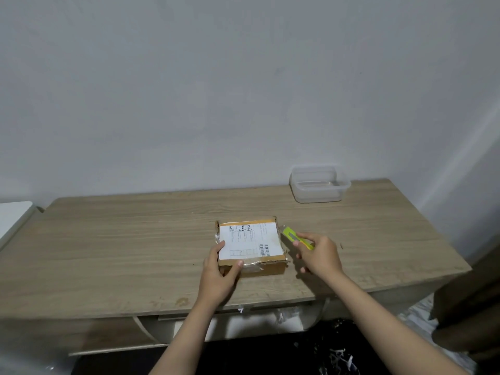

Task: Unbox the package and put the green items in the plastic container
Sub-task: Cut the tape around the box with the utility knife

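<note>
A small flat cardboard package [253,246] with a white shipping label and clear tape lies closed on the wooden table [121,244]. My left hand [220,272] grips its near left corner, thumb on the front edge. My right hand [319,255] holds a yellow-green utility knife [293,236] just right of the package, its tip pointing at the box's far right corner. A clear plastic container [319,185] stands open at the table's back right. Nothing green from the package is visible.
A grey wall runs behind the table. A white surface [13,215] shows at the far left edge. A dark brown object [470,307] stands at the right. Shredded paper bits [338,358] lie on the dark floor below the table's front edge.
</note>
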A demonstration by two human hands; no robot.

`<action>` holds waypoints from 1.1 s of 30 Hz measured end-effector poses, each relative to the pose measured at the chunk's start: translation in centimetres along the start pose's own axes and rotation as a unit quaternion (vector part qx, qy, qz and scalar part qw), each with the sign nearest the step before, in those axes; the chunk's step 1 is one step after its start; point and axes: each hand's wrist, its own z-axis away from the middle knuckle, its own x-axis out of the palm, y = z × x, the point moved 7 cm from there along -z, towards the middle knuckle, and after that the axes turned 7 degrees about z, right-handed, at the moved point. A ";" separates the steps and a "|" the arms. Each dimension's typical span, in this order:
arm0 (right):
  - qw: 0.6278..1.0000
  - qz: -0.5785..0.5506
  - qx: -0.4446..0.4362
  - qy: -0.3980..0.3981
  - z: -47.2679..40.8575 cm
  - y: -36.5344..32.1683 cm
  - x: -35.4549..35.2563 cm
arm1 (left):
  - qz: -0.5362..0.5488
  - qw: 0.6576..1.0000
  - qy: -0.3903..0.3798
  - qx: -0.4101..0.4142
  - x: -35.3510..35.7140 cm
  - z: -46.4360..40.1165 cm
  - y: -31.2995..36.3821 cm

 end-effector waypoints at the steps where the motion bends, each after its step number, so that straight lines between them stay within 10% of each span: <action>1: 1.000 0.001 0.002 0.001 -0.1 -0.1 0.1 | 0.000 1.000 0.003 0.002 0.0 0.0 0.0; 33: 0.973 0.213 -0.076 0.046 1.7 -2.9 2.9 | -0.021 0.999 0.032 0.008 -0.4 0.7 0.5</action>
